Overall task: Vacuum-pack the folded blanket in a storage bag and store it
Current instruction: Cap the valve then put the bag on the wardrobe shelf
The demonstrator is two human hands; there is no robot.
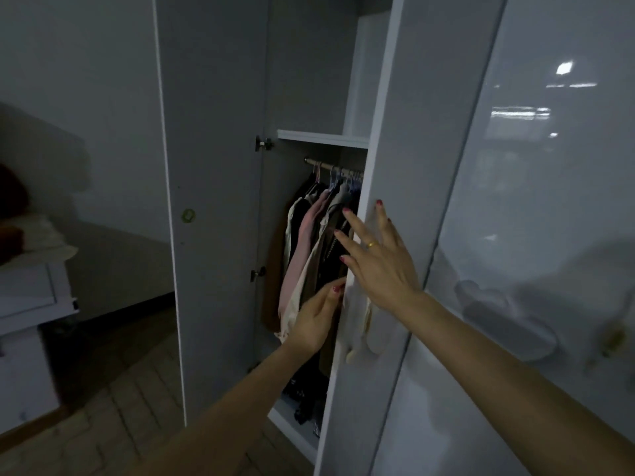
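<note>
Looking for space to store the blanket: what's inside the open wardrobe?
Clothes hang from a rail under a bare-looking shelf. The right-hand door and both hands cover the rest.

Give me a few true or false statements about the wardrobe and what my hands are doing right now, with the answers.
1. The left door stands open. True.
2. The right hand lies with spread fingers on the edge of the right door. True.
3. The shelf above the rail holds a packed blanket. False: no blanket shows on the visible part of it.
4. The left hand hangs idle at the person's side. False: it reaches in among the hanging clothes.
5. The rail is bare. False: hangers with clothes hang from it.
</note>
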